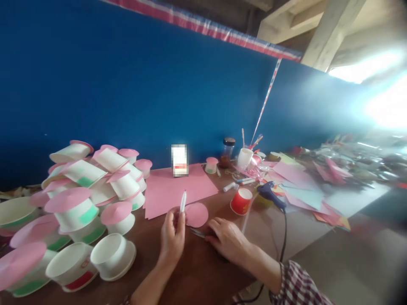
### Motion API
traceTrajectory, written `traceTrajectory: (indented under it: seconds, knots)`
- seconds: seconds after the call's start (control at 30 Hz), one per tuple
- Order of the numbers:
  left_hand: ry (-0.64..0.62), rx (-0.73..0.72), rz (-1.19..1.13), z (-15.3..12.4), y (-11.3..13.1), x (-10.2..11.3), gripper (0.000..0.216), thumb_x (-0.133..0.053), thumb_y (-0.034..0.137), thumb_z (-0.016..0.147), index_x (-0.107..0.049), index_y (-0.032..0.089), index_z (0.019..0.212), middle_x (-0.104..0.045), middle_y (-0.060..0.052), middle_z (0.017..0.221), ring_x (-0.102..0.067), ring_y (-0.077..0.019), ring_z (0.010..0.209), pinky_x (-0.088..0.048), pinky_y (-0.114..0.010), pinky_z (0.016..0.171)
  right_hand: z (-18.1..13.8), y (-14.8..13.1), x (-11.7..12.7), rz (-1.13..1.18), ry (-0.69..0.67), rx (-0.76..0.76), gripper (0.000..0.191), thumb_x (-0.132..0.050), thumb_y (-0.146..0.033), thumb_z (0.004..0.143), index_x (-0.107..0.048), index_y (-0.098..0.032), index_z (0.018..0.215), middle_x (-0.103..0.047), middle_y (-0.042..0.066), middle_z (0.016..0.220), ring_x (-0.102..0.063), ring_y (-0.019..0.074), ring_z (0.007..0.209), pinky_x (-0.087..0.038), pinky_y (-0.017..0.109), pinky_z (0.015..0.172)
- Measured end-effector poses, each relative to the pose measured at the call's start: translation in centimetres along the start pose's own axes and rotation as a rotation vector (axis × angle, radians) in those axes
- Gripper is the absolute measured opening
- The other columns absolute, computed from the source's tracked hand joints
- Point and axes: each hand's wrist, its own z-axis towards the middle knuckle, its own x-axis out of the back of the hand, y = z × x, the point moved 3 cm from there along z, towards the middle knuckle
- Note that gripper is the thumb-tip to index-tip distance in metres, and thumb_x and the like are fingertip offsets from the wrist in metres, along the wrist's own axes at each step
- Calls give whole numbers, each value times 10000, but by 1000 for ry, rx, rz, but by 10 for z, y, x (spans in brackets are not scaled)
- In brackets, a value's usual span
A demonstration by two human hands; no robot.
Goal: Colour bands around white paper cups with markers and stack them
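My left hand (173, 233) is closed around a white marker pen (183, 201), which points upward with its thin tip at the top. Just beyond the fingers is a pink paper circle (197, 215); I cannot tell whether the hand also touches it. My right hand (227, 237) is low over the brown table, its fingers curled over a pair of scissors (197, 232). The scissor blades point left, toward my left hand, while the handles are hidden under the palm. Pink paper sheets (203, 184) lie behind both hands.
White paper cups with pink cone tops (68, 201) are piled at left. A red paper cup (241, 201) and a blue glue gun (271, 194) with a black cord stand right. Behind are a jar (227, 152), loose markers (229, 187) and coloured paper (295, 182) before a blue wall.
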Motion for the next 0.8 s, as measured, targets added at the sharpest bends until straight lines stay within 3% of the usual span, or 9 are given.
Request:
traceTrajectory:
  seconds: [0.2, 0.33, 0.53, 0.67, 0.8]
  knots:
    - [-19, 32, 78, 0, 0, 0, 352, -510, 453, 819, -556, 164, 1014, -657, -76, 863, -631, -221, 784, -511, -371, 735, 8, 23, 50, 117, 97, 30, 115, -563, -230, 842, -607, -195, 943, -671, 22, 852, -629, 151, 757, -455, 235, 666]
    - [-48, 15, 50, -1, 3, -4, 336, -518, 437, 819, -550, 171, 1022, -651, -61, 853, -627, -206, 759, -519, -352, 721, 14, 62, 87, 129, 231, -64, 132, -535, -263, 852, -624, -204, 930, -689, 25, 826, -638, 154, 725, -456, 249, 650]
    - [-59, -52, 82, -2, 5, -7, 275, -497, 402, 844, -547, 178, 997, -650, -76, 884, -635, -203, 784, -522, -336, 731, 27, 110, 113, 83, 241, -223, 168, -491, -278, 854, -634, -203, 901, -695, 24, 785, -638, 168, 687, -437, 263, 601]
    - [36, -113, 70, -4, 10, -3, 234, -423, 351, 888, -510, 174, 1016, -635, -85, 924, -629, -185, 825, -510, -322, 766, 40, 114, 119, 21, 193, -241, 164, -483, -276, 854, -626, -205, 892, -688, 19, 771, -618, 164, 653, -421, 263, 578]
    - [140, -165, 50, -7, 22, 3, 180, -376, 312, 910, -489, 178, 950, -582, -56, 853, -575, -143, 717, -490, -287, 693, 41, 88, 108, -52, 166, -160, 174, -470, -283, 878, -616, -220, 947, -679, 29, 796, -611, 167, 659, -419, 273, 585]
